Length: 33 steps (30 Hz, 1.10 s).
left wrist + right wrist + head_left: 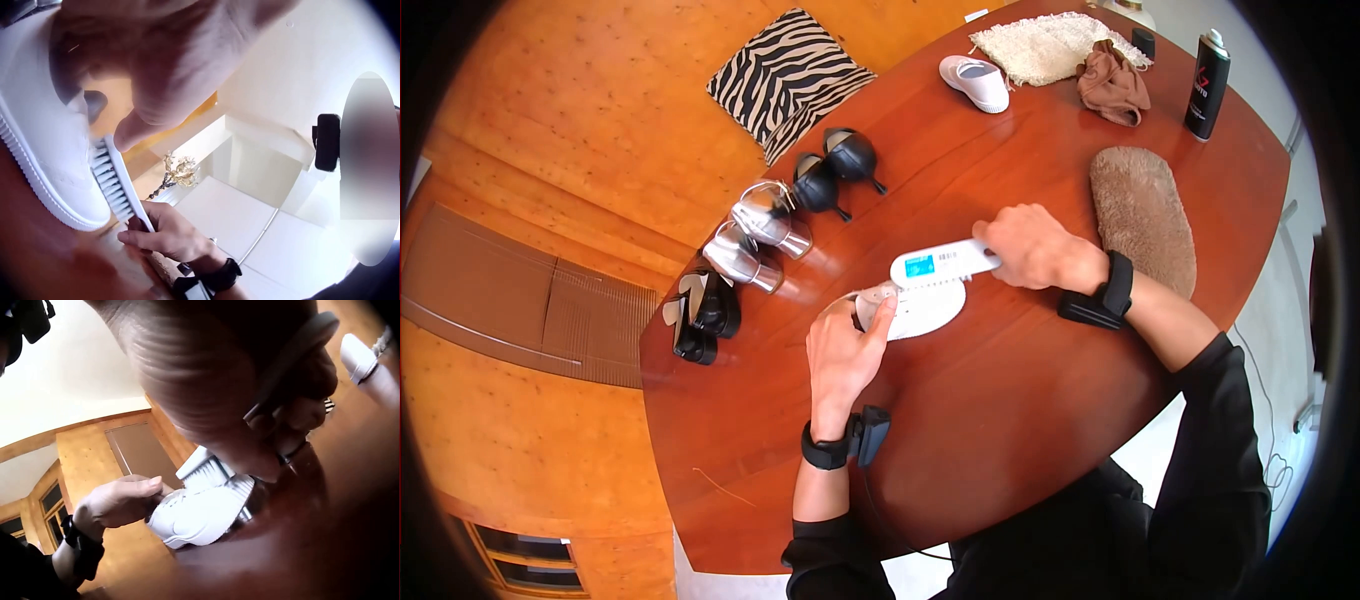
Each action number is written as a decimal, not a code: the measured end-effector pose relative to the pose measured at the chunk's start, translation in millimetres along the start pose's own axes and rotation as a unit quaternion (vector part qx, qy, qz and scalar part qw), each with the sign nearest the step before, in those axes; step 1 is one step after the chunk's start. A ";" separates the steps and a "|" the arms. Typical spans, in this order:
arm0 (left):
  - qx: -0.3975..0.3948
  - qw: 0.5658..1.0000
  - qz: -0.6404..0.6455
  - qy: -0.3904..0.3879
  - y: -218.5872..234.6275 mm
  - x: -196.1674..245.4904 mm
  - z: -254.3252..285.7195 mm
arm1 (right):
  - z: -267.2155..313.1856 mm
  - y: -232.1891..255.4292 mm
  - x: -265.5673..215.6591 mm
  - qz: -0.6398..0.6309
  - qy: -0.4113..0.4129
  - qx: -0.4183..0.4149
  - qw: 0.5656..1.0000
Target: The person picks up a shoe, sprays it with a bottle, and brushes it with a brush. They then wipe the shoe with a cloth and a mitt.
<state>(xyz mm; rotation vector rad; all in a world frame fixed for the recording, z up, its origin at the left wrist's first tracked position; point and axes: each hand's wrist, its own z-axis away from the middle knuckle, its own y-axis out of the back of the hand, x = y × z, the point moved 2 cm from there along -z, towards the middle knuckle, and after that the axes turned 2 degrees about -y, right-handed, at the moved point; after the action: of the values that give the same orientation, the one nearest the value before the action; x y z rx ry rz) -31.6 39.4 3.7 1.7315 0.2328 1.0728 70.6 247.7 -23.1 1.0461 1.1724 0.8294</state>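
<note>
A white shoe is held above the brown tabletop by my left hand, its fingers inside the opening and the thumb on the upper. My right hand grips the handle of a white brush. In the left wrist view the bristles of the brush touch the front upper of the shoe. From the right wrist view, the brush lies across the top of the shoe.
Along the far left edge stand black shoes, silver heels and black shoes. Another white shoe, a cream cloth, a brown cloth, a spray can and a fuzzy brown pad lie farther right.
</note>
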 end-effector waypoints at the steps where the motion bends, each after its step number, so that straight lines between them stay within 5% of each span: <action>1: -0.001 1.000 -0.028 0.012 1.9 0.2 0.7 | -1.6 -0.1 4.6 -0.002 -0.022 0.019 1.000; 6: -0.039 0.995 -0.080 0.033 11.7 3.3 1.2 | 0.7 7.1 13.7 0.007 -0.070 0.034 0.997; 9: -0.049 0.995 -0.082 0.024 10.5 1.0 2.0 | 6.1 11.2 7.0 -0.043 0.049 -0.016 0.998; 12: -0.049 0.996 -0.070 0.014 11.3 0.0 3.0 | 6.6 12.3 9.3 -0.044 0.050 -0.060 0.996; 17: -0.110 0.993 -0.030 0.032 13.4 -4.3 3.0 | 2.7 3.0 15.9 -0.013 0.017 0.012 1.000; 19: -0.101 0.994 0.036 -0.006 11.8 -2.0 6.0 | 3.6 1.5 11.6 -0.033 0.040 -0.038 0.998; 23: -0.088 0.995 0.015 -0.035 11.8 -1.1 8.5 | 1.9 3.3 17.2 -0.003 -0.013 -0.003 1.000; 27: -0.150 0.986 0.002 -0.065 7.9 5.9 13.2 | 2.9 8.9 22.0 0.007 -0.047 -0.002 0.999; 30: -0.167 0.982 -0.027 -0.085 9.3 12.3 15.0 | 7.7 17.1 25.7 -0.031 0.042 -0.034 0.998; 32: -0.171 0.980 -0.027 -0.096 9.8 13.7 16.1 | 5.6 18.1 35.0 -0.112 -0.022 -0.134 0.984; 33: -0.170 0.978 -0.013 -0.120 9.7 14.6 16.9 | 3.5 14.9 39.5 -0.063 -0.013 -0.090 0.994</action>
<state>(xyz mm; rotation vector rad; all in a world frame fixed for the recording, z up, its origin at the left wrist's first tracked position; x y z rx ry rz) -13.7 32.8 18.7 1.5232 -0.0782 0.8197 82.6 288.3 -21.2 0.8239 1.1074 0.8027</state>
